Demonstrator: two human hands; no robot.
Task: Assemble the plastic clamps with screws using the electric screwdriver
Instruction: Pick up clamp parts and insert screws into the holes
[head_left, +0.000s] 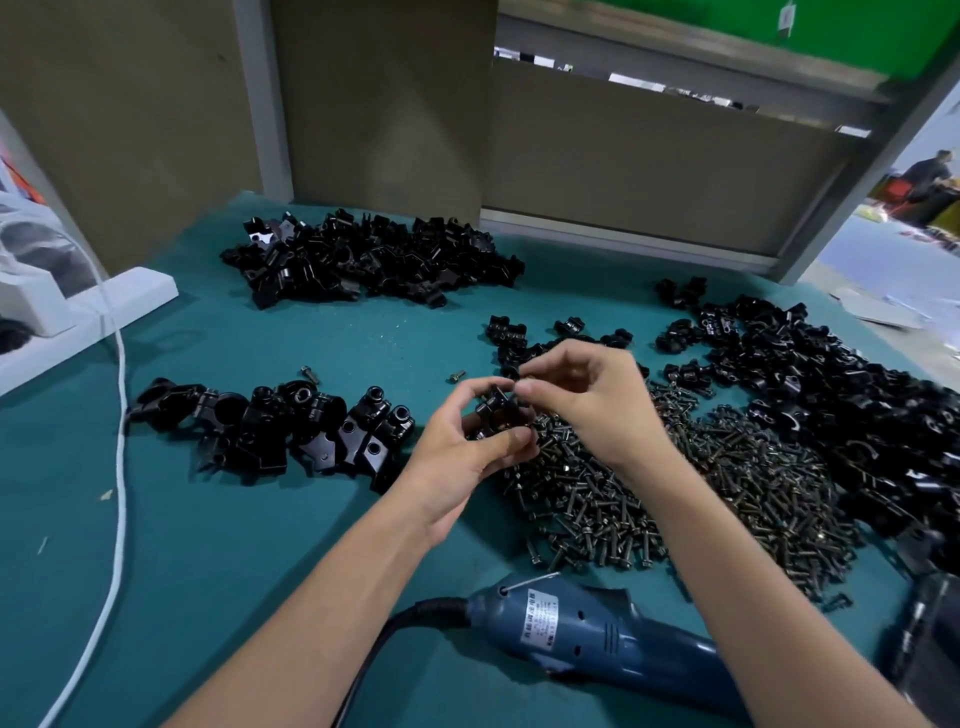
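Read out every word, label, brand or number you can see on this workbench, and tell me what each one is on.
On the electric screwdriver, a white label: several printed lines, seemingly Chinese characters and numbers, too blurred to quote.
Against the green panel at the top, a small white tag: too small to read.
No other text shows.

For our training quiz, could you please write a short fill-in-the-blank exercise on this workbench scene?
1. The left hand holds a black plastic ____.
2. The electric screwdriver, lying on the table, has a ____ body.
3. The screw pile lies partly beneath the ____ forearm.
Missing words: clamp; blue; right.
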